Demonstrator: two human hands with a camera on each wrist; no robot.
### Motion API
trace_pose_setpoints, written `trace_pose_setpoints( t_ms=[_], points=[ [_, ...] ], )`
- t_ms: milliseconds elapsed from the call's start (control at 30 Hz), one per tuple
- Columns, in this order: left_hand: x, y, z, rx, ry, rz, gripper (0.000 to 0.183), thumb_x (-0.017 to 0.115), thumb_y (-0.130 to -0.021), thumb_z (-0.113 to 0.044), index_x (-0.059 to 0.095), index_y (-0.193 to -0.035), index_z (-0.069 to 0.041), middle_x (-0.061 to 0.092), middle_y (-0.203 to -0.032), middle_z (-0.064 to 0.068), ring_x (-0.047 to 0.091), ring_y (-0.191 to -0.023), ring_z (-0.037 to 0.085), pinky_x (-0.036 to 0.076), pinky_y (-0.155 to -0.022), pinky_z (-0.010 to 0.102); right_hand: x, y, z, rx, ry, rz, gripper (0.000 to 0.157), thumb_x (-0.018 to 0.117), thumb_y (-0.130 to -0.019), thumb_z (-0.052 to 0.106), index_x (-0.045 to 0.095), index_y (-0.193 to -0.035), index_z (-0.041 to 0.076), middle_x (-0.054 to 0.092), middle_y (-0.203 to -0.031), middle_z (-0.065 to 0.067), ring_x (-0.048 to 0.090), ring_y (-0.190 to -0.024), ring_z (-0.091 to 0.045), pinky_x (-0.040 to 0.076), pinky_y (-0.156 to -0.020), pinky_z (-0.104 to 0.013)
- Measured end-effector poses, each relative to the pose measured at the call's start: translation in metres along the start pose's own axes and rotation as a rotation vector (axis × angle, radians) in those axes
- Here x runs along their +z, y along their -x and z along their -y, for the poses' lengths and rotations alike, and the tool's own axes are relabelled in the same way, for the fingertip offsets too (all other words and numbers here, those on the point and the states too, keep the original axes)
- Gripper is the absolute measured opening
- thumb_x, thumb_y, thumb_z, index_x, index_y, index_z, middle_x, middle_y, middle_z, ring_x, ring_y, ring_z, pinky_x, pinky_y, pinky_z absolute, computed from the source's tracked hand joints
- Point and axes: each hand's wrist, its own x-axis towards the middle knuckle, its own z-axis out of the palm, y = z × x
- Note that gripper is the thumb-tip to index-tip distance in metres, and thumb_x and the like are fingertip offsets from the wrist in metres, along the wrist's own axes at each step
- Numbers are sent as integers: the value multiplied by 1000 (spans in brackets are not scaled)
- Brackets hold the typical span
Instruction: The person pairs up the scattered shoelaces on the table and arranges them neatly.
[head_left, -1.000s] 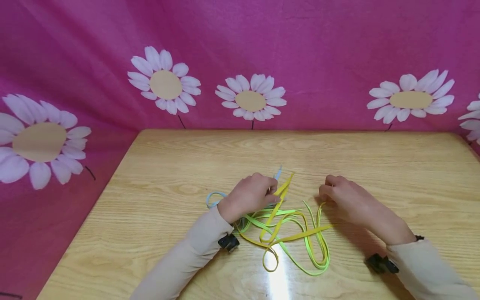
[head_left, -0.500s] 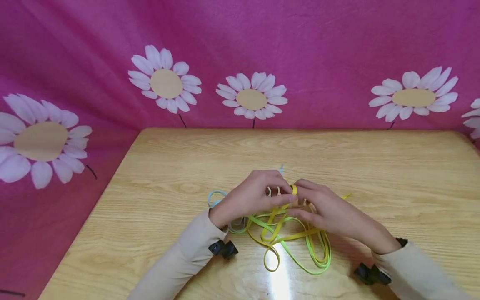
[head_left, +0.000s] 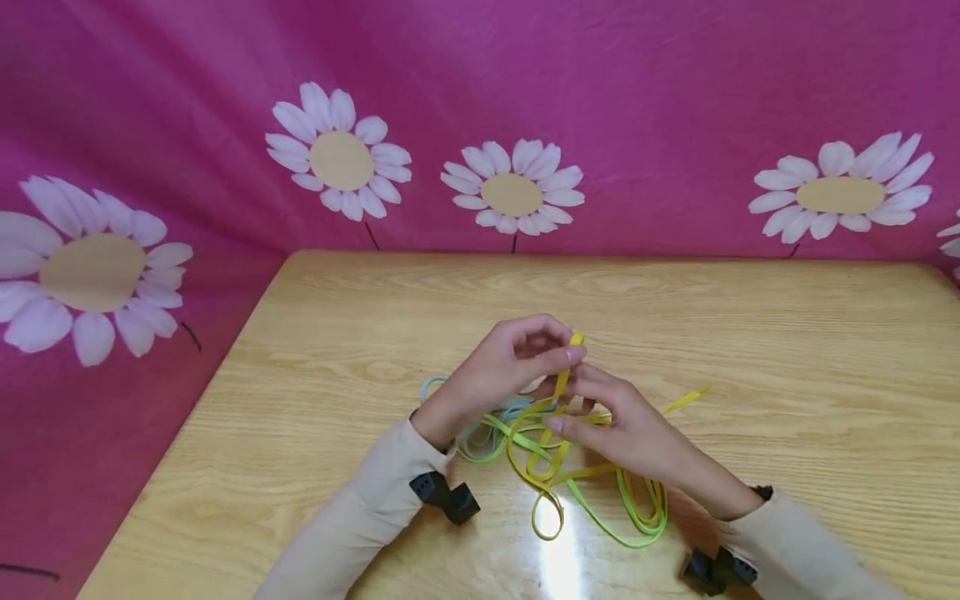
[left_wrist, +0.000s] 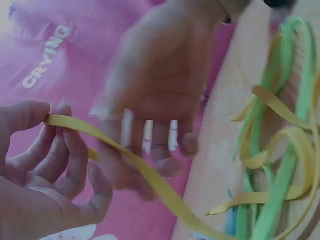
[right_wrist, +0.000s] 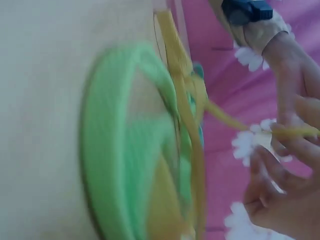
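My left hand [head_left: 497,367] pinches a flat yellow shoelace [left_wrist: 162,187] between thumb and index finger, raised above the table. From that pinch the lace hangs down to the tangle. Just below and to the right is my right hand [head_left: 630,421], its fingers spread and the lace passing in front of them in the head view. The left wrist view shows its fingers extended behind the lace. Under both hands lie a green shoelace [right_wrist: 107,135], more yellow lace and a light blue shoelace [head_left: 517,406], loosely tangled. The forearms and hands hide part of the pile.
The wooden table [head_left: 315,333] reaches back to a pink cloth [head_left: 660,100] printed with white flowers. A yellow lace end [head_left: 690,398] points out to the right of the pile. Black wrist cameras [head_left: 445,497] sit under both sleeves.
The right hand has come left from the right side of the pile to the left hand. The left hand has risen, lifting the yellow shoelace with it.
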Motion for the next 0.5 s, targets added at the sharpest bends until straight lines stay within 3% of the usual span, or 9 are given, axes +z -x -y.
trace_pose_setpoints(
  t_ms=[67, 167, 333, 500],
  points=[
    [-5, 0, -2, -39, 65, -16, 14, 56, -98, -12, 56, -107, -1, 66, -82, 2, 60, -80, 20, 47, -79, 33, -10, 2, -4, -18, 68, 57, 20, 70, -89, 14, 66, -109, 13, 63, -113, 3, 59, -100, -16, 51, -76, -36],
    [-17, 2, -3, -92, 79, -21, 15, 55, -99, -12, 54, -110, -2, 67, -78, 2, 63, -83, 19, 48, -89, 36, -39, 10, -16, -55, 211, 105, 24, 73, -85, 10, 68, -108, 14, 67, -102, 4, 62, -86, -9, 52, -70, -30],
    [-38, 11, 0, -173, 5, 38, 19, 54, -99, -18, 60, -102, 0, 59, -69, 5, 58, -69, 20, 52, -81, 38, -88, 41, -43, -48, 364, 145, 27, 77, -78, -1, 70, -95, 18, 66, -88, 9, 56, -76, 1, 47, -60, -23],
    [-55, 23, -1, -147, -46, 23, 22, 52, -101, -17, 59, -94, 3, 57, -71, 6, 58, -73, 21, 51, -79, 36, -95, 70, -62, -81, 366, 211, 28, 81, -74, 7, 70, -96, 19, 64, -90, 11, 58, -79, -1, 49, -62, -22]
  ],
)
